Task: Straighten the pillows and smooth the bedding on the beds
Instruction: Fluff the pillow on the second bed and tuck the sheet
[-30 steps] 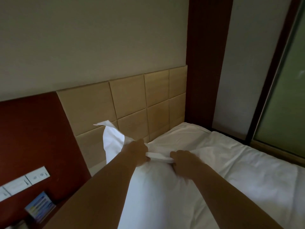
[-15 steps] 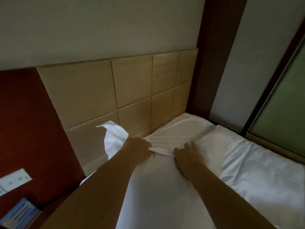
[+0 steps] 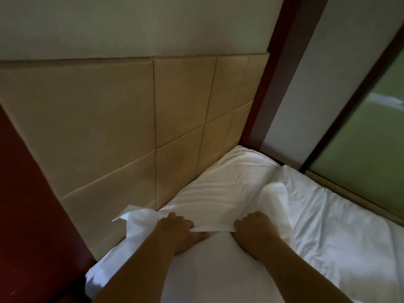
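Note:
A white near pillow [image 3: 209, 270] lies under my forearms at the head of the bed. My left hand [image 3: 175, 230] and my right hand [image 3: 255, 230] each grip the open edge of the pillowcase [image 3: 209, 228], the cloth stretched taut between them. A loose corner of the case [image 3: 133, 219] sticks out to the left against the headboard. A second white pillow [image 3: 229, 184] lies flat behind, toward the far corner. The rumpled white bedding [image 3: 338, 226] spreads to the right.
The tan padded headboard [image 3: 109, 127] stands close behind the pillows, with a dark red panel [image 3: 26, 215] to its left. A dark wooden post [image 3: 275, 79] and a frosted glass partition [image 3: 360, 138] close off the bed's far side.
My hands have moved down and toward the headboard with the pillowcase edge, laying the near pillow lower. The view has swung closer, and the wall switches and card have left the frame.

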